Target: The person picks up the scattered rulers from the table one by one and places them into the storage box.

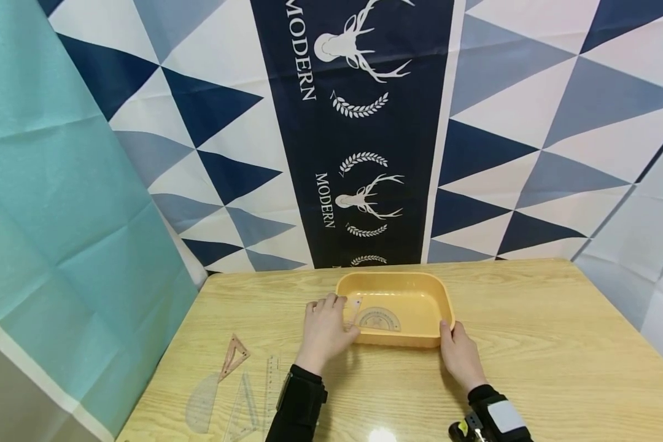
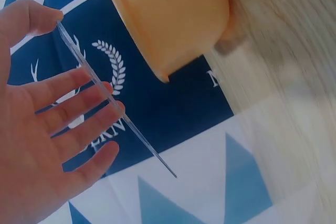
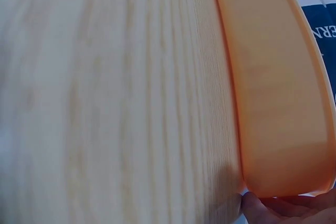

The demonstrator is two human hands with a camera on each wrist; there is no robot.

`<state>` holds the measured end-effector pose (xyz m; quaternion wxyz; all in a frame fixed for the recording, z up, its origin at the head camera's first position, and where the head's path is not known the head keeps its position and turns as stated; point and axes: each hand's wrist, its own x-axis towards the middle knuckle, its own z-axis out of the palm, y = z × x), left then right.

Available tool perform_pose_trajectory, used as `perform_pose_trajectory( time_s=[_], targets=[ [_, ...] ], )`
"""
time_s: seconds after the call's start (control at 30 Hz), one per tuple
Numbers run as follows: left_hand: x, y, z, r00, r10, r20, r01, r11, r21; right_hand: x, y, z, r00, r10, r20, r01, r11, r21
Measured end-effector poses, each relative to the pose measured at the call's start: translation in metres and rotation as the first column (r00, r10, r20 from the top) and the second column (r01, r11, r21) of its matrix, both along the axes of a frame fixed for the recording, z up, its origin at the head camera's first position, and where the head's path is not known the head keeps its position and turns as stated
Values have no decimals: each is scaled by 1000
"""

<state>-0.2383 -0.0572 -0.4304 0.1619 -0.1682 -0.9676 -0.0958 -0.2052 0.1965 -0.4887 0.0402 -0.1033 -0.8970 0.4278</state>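
My left hand [image 1: 326, 328] is at the left front corner of a yellow plastic tray [image 1: 395, 339]. Between thumb and fingertips it holds a thin clear set square [image 1: 355, 309], seen edge-on in the left wrist view as a slanting clear strip [image 2: 137, 132]. A clear protractor [image 1: 379, 319] shows inside the tray, beside the set square. My right hand [image 1: 464, 356] grips the tray's right front corner, thumb on the near side; in the right wrist view its fingers [image 3: 283, 211] lie at the tray's lower end.
On the wooden table [image 1: 530, 344], left of my left arm, lie a small reddish set square [image 1: 224, 367], a clear protractor [image 1: 199, 405], a clear set square [image 1: 253, 402] and a clear ruler [image 1: 271, 383]. A patterned cloth [image 1: 364, 141] hangs behind the table.
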Motion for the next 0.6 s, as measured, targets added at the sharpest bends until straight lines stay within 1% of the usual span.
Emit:
perform_pose_trajectory(
  time_s=[0.17,0.27,0.43,0.6],
  targets=[
    [1,9,-4,998,-65,13,65,997,-44,1,1,0,1000,-4,-2,4,1000,-3],
    [2,12,-7,996,-88,25,89,994,-69,2,1,-1,1000,-4,-1,4,1000,-3],
    [-1,19,-10,991,-126,43,128,989,-72,2,2,-1,1000,-5,5,5,1000,-4],
    [-3,24,-14,982,-165,92,172,981,-85,1,2,-2,1000,-11,1,11,1000,4]
  ],
)
